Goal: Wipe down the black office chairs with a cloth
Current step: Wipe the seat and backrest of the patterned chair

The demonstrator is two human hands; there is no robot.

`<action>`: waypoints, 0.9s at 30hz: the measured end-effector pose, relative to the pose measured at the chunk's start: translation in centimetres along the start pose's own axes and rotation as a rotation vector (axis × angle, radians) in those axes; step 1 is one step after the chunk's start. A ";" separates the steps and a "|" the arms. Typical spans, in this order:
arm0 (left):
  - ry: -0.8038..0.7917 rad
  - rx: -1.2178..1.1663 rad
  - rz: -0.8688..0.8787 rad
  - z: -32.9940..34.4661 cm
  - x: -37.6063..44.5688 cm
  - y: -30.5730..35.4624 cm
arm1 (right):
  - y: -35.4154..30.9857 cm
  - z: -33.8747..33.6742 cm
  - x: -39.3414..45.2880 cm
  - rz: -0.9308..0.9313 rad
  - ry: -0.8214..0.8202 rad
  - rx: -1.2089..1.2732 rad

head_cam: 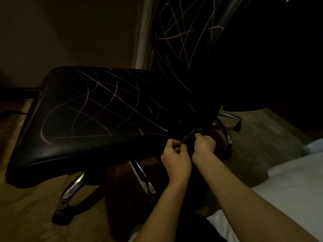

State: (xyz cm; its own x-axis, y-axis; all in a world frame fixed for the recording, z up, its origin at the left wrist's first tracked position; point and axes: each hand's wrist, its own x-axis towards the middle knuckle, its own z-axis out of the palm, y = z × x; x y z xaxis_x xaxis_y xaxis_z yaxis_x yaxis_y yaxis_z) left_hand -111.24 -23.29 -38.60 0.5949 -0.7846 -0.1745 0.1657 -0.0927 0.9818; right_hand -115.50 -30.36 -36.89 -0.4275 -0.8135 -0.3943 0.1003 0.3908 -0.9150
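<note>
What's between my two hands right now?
In the head view, a dark bunched cloth sits between the left hand and right hand, both gripping it beside the scribbled chair seat.

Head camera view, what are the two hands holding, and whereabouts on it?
Both hold a dark, bunched cloth beside the black chair seat. The right hand grips its right side, the left hand pinches its lower left edge.

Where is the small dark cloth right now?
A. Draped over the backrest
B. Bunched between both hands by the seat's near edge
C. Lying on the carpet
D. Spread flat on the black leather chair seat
B: the small dark cloth is bunched between the left hand and right hand, beside the scribbled black leather chair seat.
</note>
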 end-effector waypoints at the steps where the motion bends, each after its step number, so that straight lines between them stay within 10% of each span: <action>1: 0.010 -0.014 -0.002 -0.6 0.0 -0.2 | 0.4 0.2 -0.5 -0.016 0.003 -0.010; 14: 0.726 0.396 0.291 -21.2 -0.7 0.0 | 6.3 7.3 -17.9 0.174 -0.521 -0.028; 27: 0.479 0.536 0.193 -29.4 0.6 0.3 | 8.7 9.8 -22.0 0.064 -0.532 -0.113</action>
State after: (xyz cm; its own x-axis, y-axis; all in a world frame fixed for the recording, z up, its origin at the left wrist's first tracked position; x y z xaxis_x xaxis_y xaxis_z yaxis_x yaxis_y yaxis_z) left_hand -87.71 -5.81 -40.66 0.8725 -0.4756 0.1118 -0.3103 -0.3627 0.8788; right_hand -96.42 -13.24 -37.01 0.0930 -0.8807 -0.4645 0.0011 0.4666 -0.8845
